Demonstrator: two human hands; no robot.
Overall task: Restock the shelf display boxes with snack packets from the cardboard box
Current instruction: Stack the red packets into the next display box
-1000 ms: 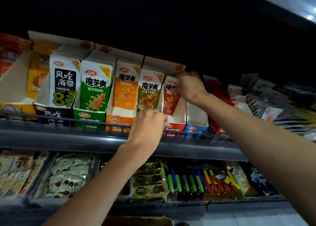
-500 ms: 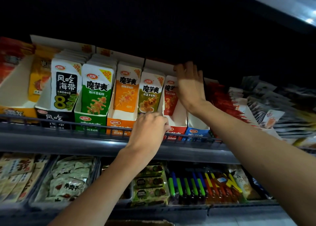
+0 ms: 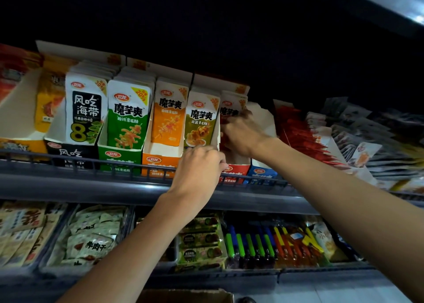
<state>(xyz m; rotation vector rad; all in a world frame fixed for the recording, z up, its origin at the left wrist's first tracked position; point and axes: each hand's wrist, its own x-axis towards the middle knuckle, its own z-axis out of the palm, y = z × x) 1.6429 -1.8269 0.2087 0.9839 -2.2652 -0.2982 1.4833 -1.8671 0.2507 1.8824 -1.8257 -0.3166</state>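
Red packets [image 3: 230,107], apparently in right hand [image 3: 241,135]

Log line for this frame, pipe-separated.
step: restock | right hand: grips red packets in red box | left hand: at red box front, grip unclear

We see a black box [image 3: 68,153], green box [image 3: 119,157], orange box [image 3: 158,161], red box [image 3: 236,173] and blue box [image 3: 261,174]. All white-topped with yellow corners: black packet [image 3: 86,109], green packet [image 3: 128,119], orange packet [image 3: 169,119], olive packet [image 3: 202,123], red packets [image 3: 229,111]. Below, tubes [image 3: 261,247] in green, blue, orange, yellow.
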